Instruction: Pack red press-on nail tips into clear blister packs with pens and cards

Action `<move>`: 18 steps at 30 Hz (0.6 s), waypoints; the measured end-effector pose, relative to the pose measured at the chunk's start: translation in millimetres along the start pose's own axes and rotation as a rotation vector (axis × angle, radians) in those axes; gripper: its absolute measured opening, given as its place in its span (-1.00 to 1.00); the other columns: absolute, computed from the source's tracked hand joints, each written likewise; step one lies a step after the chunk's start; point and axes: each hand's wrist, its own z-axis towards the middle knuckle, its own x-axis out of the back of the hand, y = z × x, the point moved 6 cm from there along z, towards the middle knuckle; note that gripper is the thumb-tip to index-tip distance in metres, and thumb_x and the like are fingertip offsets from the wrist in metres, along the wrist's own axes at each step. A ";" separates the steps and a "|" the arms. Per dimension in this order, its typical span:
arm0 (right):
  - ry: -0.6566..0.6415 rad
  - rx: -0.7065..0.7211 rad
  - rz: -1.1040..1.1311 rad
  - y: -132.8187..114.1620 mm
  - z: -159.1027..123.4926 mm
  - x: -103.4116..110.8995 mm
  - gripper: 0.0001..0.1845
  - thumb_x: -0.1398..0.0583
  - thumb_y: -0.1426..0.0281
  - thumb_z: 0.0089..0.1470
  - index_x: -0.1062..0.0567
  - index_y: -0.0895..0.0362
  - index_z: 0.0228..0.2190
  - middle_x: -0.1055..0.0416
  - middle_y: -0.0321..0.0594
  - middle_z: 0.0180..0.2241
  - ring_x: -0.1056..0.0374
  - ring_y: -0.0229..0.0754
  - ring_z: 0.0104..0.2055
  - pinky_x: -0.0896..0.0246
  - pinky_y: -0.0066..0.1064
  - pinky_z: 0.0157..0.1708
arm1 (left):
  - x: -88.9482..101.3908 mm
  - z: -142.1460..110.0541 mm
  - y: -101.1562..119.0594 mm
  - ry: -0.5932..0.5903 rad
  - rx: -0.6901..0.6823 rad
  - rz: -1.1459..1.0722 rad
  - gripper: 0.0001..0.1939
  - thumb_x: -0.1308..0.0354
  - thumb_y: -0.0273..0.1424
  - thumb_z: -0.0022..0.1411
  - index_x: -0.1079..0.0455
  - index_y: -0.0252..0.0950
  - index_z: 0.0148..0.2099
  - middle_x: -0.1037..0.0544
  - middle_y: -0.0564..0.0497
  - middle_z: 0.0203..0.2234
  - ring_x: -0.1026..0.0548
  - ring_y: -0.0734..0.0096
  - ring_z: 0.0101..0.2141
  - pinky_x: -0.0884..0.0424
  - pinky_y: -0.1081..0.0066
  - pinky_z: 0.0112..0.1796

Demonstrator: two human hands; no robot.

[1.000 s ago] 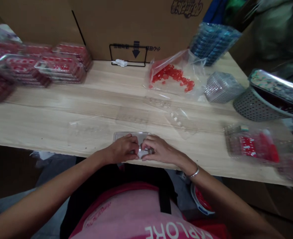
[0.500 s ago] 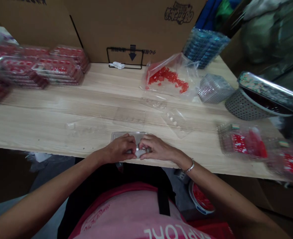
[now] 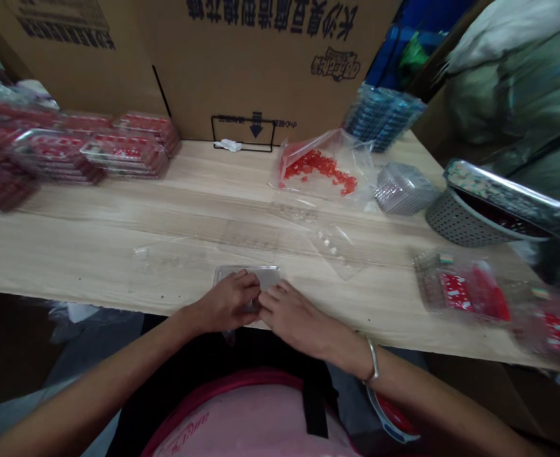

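A small clear plastic tray [image 3: 256,277] lies at the near edge of the wooden table [image 3: 118,216], straight in front of me. My left hand [image 3: 228,301] rests on its near left part with fingers curled onto it. Beside it, my right hand [image 3: 293,315] covers the tray's near right corner; a silver bangle sits on that wrist. The fingertips of both hands meet over the tray. What lies under them is hidden.
Stacks of red-filled clear packs [image 3: 94,152] stand at the far left. A bag of red pieces [image 3: 320,166] lies at centre back, with clear lids [image 3: 401,187], a grey perforated basket [image 3: 465,219] and red packs [image 3: 465,289] to the right. Loose clear sheets [image 3: 251,235] lie mid-table. Cardboard boxes [image 3: 261,57] line the back.
My right hand has slid a little toward me and now lies flatter over the tray's right corner. The camera has tilted, so the table sits lower in view. The left hand stays put.
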 end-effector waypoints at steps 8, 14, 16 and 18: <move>0.232 -0.084 0.154 17.9 -8.6 23.0 -0.86 -0.06 0.53 0.10 -0.35 0.13 -0.45 -0.30 -0.18 -0.41 -0.17 -0.14 -0.32 -0.16 -0.29 -0.28 | -4.0 -54.7 15.1 0.449 0.235 0.144 0.01 -0.15 -0.01 0.11 0.33 -0.35 0.35 0.04 -0.44 0.27 -0.03 -0.13 0.25 -0.17 -0.06 0.10; 0.526 -0.241 0.270 49.4 -52.1 89.9 -0.88 -0.04 0.53 0.12 -0.27 0.06 -0.35 -0.26 -0.17 -0.38 -0.23 -0.12 -0.30 -0.23 -0.30 -0.35 | -28.1 -48.0 12.0 0.268 0.149 0.291 -0.26 -0.02 -0.46 0.25 0.26 -0.33 0.36 -0.40 -0.25 0.10 -0.37 0.03 0.08 -0.36 0.06 0.00; 0.611 -0.336 0.248 56.9 -76.3 86.6 -0.86 -0.03 0.54 0.13 -0.26 0.04 -0.32 -0.27 -0.14 -0.31 -0.27 -0.08 -0.23 -0.27 -0.26 -0.30 | -30.4 -60.0 21.9 0.206 0.016 0.335 -0.37 0.08 -0.58 0.25 0.09 -0.27 0.34 -0.48 -0.13 0.04 -0.42 0.11 0.04 -0.39 0.13 -0.02; 0.651 -0.401 0.210 58.4 -97.3 65.3 -0.83 -0.02 0.55 0.13 -0.26 0.03 -0.31 -0.29 -0.10 -0.25 -0.30 -0.06 -0.17 -0.30 -0.24 -0.27 | -24.6 -87.1 29.3 0.193 -0.083 0.326 -0.42 0.12 -0.58 0.27 -0.01 -0.25 0.31 -0.50 -0.07 0.02 -0.44 0.18 0.03 -0.39 0.18 0.00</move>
